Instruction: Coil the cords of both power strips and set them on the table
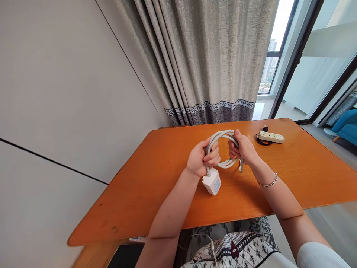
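Above the middle of the orange wooden table [156,186], both hands hold a coiled grey-white cable [223,134]. My left hand [201,158] is closed round the left side of the coil. A white plug block [212,181] hangs from the cable just below that hand. My right hand [243,148] is closed round the right side of the coil, and a short cable end sticks down beside it. A thin bracelet [268,183] circles my right wrist.
A white power strip [271,137] with a coiled black cord [263,141] lies at the table's far right. A grey curtain [206,59] hangs behind the table, a plain wall [55,93] stands to the left, and glass doors [315,63] are at right.
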`<state>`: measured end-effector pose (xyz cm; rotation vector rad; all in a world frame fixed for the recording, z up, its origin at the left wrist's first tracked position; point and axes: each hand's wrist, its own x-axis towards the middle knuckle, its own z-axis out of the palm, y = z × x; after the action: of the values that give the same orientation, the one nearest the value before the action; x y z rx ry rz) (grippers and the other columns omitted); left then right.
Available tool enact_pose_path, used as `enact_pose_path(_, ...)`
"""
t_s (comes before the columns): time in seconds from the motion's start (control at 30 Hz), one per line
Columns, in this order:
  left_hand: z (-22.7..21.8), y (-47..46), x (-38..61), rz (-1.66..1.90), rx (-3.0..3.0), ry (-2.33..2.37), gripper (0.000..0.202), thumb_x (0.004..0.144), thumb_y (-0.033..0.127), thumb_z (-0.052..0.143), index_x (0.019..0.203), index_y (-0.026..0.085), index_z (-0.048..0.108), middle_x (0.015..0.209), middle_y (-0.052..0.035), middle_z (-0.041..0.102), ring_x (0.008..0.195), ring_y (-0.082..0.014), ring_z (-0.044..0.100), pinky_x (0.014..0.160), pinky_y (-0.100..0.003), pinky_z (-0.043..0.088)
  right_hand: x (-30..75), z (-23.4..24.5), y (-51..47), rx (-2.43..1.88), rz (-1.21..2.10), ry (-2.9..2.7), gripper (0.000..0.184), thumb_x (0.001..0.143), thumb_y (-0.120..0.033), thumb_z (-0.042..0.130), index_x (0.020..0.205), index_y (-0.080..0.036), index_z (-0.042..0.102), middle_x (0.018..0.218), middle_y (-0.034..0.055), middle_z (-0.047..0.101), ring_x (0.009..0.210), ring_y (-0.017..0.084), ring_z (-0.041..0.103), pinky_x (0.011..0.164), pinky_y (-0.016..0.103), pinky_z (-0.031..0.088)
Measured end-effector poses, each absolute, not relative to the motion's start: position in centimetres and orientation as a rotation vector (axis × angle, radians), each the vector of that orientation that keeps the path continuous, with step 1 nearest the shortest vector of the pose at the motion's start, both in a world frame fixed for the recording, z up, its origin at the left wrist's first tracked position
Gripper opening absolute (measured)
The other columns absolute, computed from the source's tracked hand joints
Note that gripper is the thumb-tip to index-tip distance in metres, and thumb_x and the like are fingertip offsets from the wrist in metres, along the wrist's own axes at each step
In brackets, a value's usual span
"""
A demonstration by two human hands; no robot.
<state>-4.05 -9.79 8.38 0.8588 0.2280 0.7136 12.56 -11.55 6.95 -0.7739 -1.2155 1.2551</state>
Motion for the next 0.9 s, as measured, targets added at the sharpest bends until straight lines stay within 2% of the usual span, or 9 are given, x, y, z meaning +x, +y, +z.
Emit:
enact_pose_path(0.13,8.5,-10.0,-4.2,0.730,0.897,0.191,0.049,0.102,0.044,0.034,0.062,0.018,0.046,0.038,0.0101,0.019,0.032,-0.0052,0.007,0.035,-0.017,0.026,12.7,6.8,-11.4,-0.717,1.326,-1.223,0.067,0.073,-0.084,0.058,0.054,-0.023,0.039,0.037,-0.0119,0.025,0.031,0.005,0.023,0.040,0.023,0.039)
enact_pose_path(0.23,8.9,-10.1,-4.5,0.768,0.862,0.214,0.047,0.103,0.043,0.035,0.063,0.018,0.042,0.039,0.0116,0.016,0.032,-0.0047,0.003,0.034,-0.016,0.024,12.9,6.9,-11.2,-0.655,1.438,-1.215,0.064,0.072,-0.083,0.059,0.061,-0.021,0.049,0.040,-0.0113,0.030,0.035,0.006,0.028,0.046,0.024,0.044)
enact_pose_path(0.33,9.2,-10.1,-4.5,0.801,0.795,0.255,0.048,0.104,0.041,0.031,0.062,0.020,0.036,0.039,0.0119,0.012,0.032,-0.0050,0.001,0.034,-0.016,0.023,13.0,6.9,-11.1,-0.602,1.514,-1.182,0.058,0.076,-0.076,0.063,0.075,-0.018,0.060,0.046,-0.0112,0.033,0.039,0.006,0.029,0.049,0.023,0.045)
enact_pose_path(0.4,9.3,-10.1,-4.5,0.809,0.781,0.263,0.049,0.105,0.039,0.026,0.061,0.020,0.035,0.039,0.0115,0.012,0.032,-0.0052,0.001,0.033,-0.016,0.022,13.0,6.8,-11.1,-0.574,1.463,-1.185,0.056,0.079,-0.073,0.062,0.082,-0.017,0.063,0.051,-0.0108,0.034,0.040,0.005,0.026,0.048,0.023,0.044)
enact_pose_path(0.47,9.4,-10.2,-4.4,0.814,0.789,0.251,0.050,0.105,0.036,0.020,0.061,0.019,0.036,0.038,0.0110,0.013,0.033,-0.0055,-0.001,0.033,-0.016,0.022,12.9,6.6,-11.2,-0.563,1.378,-1.214,0.060,0.079,-0.076,0.059,0.087,-0.017,0.064,0.055,-0.0101,0.036,0.040,0.005,0.026,0.048,0.024,0.044)
enact_pose_path(0.6,9.4,-10.2,-4.4,0.813,0.791,0.230,0.051,0.105,0.033,0.016,0.061,0.019,0.038,0.039,0.0106,0.014,0.033,-0.0057,-0.002,0.033,-0.017,0.021,13.0,6.6,-11.4,-0.617,1.329,-1.255,0.062,0.075,-0.079,0.062,0.084,-0.017,0.062,0.051,-0.0113,0.034,0.039,0.005,0.028,0.049,0.025,0.045)
enact_pose_path(0.8,9.0,-10.2,-4.4,0.784,0.799,0.189,0.054,0.105,0.037,0.014,0.061,0.019,0.039,0.037,0.0103,0.015,0.032,-0.0054,-0.001,0.033,-0.017,0.021,12.8,6.7,-11.5,-0.605,1.290,-1.270,0.055,0.080,-0.074,0.061,0.078,-0.019,0.055,0.044,-0.0145,0.027,0.036,0.004,0.021,0.043,0.022,0.040)
enact_pose_path(0.9,9.0,-10.3,-4.5,0.786,0.794,0.182,0.053,0.105,0.041,0.018,0.061,0.020,0.037,0.037,0.0109,0.013,0.032,-0.0051,-0.001,0.032,-0.017,0.020,12.6,6.5,-11.5,-0.615,1.254,-1.292,0.057,0.080,-0.078,0.057,0.076,-0.021,0.052,0.043,-0.0144,0.028,0.033,0.005,0.027,0.045,0.023,0.045)
